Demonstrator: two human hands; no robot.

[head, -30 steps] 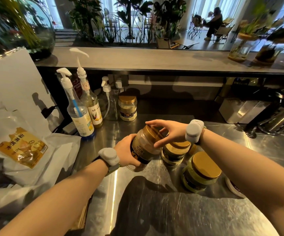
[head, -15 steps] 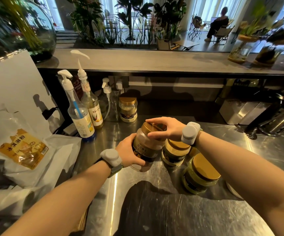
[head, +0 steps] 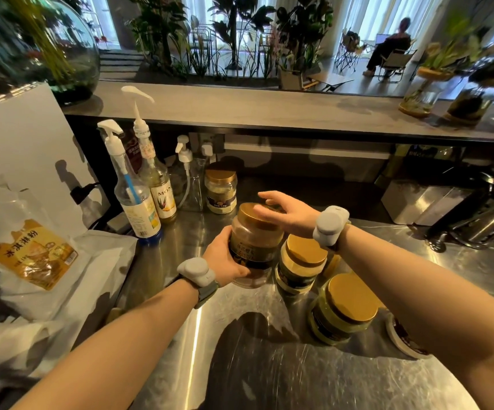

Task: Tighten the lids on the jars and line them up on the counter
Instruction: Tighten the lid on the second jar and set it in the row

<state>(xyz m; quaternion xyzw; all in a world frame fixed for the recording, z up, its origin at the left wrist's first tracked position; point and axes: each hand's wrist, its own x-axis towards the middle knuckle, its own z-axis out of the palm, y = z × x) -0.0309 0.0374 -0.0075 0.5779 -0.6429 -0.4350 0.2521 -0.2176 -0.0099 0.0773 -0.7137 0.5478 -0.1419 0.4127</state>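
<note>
Tightening step: one jar is in my hands, with its lid under my right palm.

My left hand (head: pixel 228 258) is wrapped round the body of the clear plastic jar with brown contents (head: pixel 254 247), holding it tilted low over the brushed steel counter (head: pixel 269 365). I cannot tell whether its base touches. My right hand (head: pixel 287 214) lies over its round gold lid (head: pixel 251 216), fingers spread and nearly straight, touching the top but not clamped on the rim. I judge the next move needs those fingers to curl round the lid's edge and twist while my left hand braces the jar. A pale-filled gold-lidded jar (head: pixel 302 264) stands just to its right under my wrist, and a green-filled gold-lidded jar (head: pixel 343 309) stands nearer me. A fourth gold-lidded jar (head: pixel 220 190) waits at the back beside the pump bottles (head: pixel 139 202).
</note>
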